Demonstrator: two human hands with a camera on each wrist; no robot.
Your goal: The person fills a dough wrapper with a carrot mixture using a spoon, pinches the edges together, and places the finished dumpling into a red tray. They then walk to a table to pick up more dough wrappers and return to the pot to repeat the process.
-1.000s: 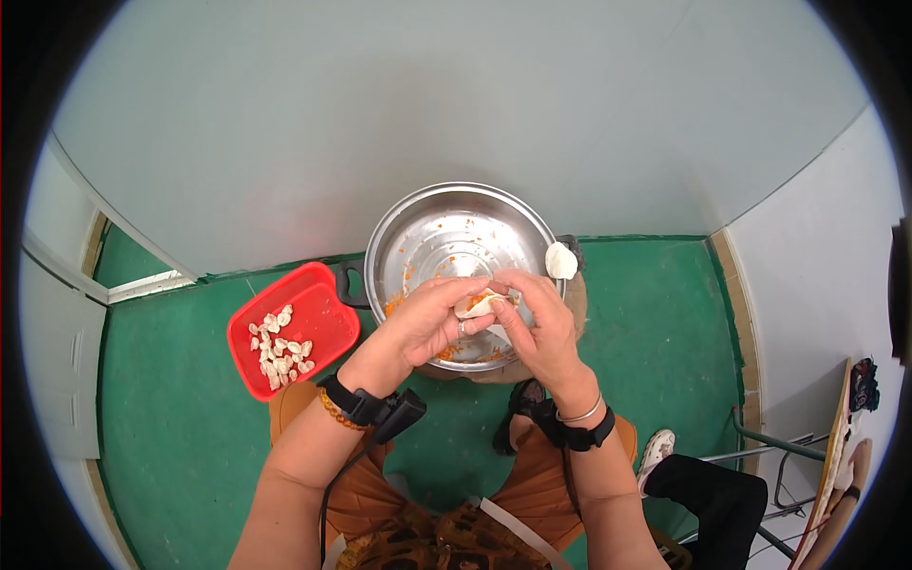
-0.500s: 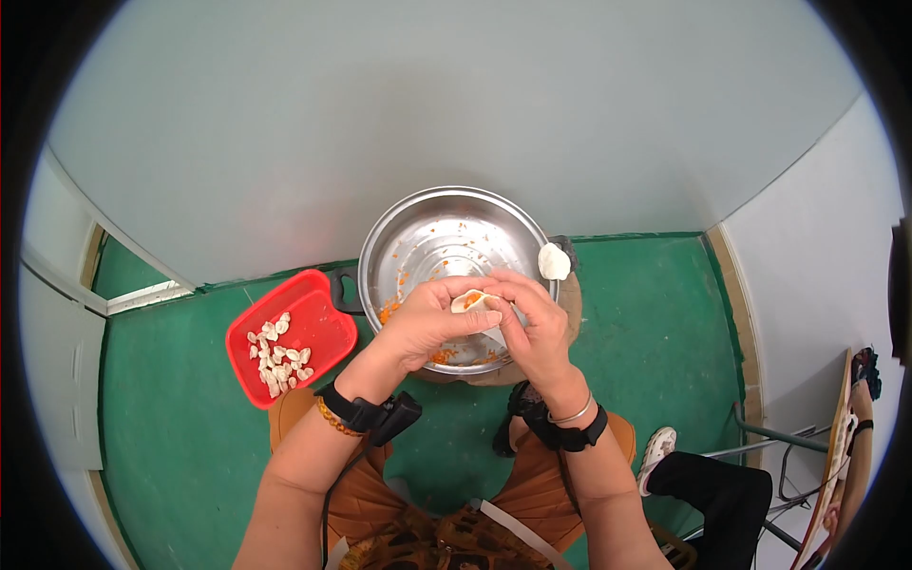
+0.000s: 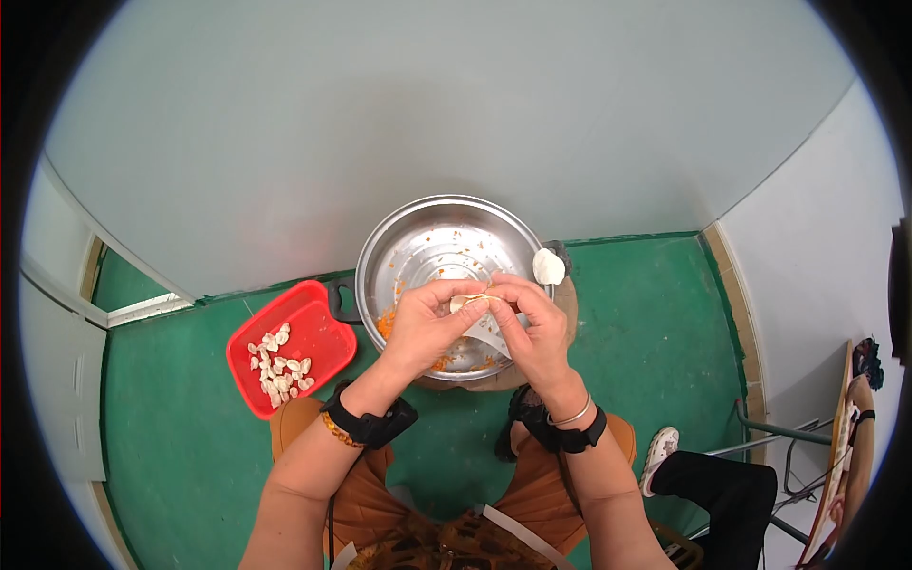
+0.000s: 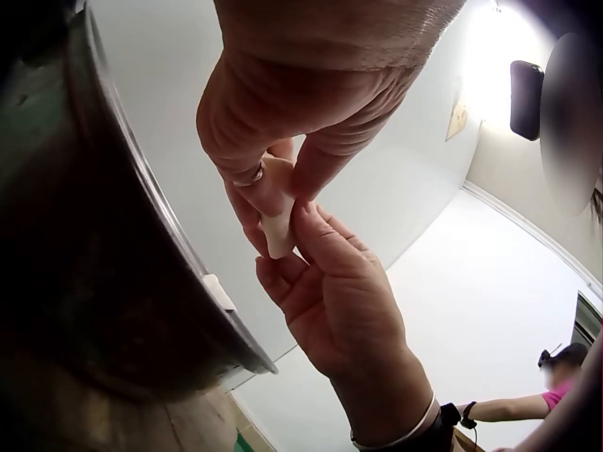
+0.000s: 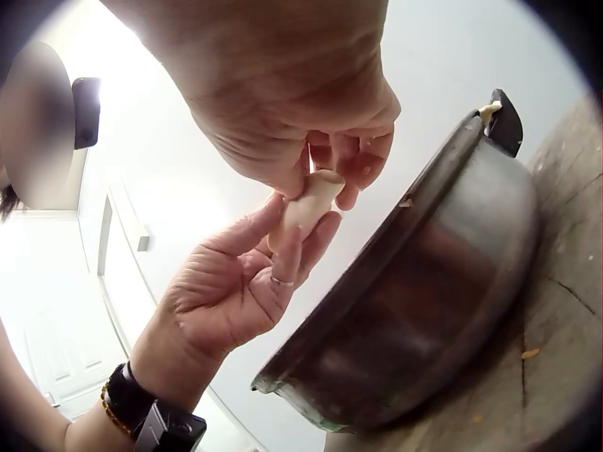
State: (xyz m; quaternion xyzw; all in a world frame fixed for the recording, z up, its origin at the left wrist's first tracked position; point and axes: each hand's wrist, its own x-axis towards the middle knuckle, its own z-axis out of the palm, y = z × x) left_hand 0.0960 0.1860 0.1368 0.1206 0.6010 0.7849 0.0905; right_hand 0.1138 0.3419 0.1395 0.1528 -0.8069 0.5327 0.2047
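Over the near half of a steel pot, my two hands work on one small white dumpling. The left hand holds it between thumb and fingers from the left. From the right, the right hand pinches its edge. In the right wrist view the dumpling looks plump and smooth, its wrapper folded over, and no filling shows. Fingers cover part of it in every view. Below the hands, a white flat piece lies in the pot among orange filling bits.
A red tray with several white dumplings stands left of the pot, by its black handle. White wrappers sit at the pot's right rim. A wooden stump supports the pot. Another person's leg extends at right.
The orange filling was visible in the open wrapper; now the wrapper's edges are brought together over it. Both hands stay above the pot, fingertips closer around the dumpling.
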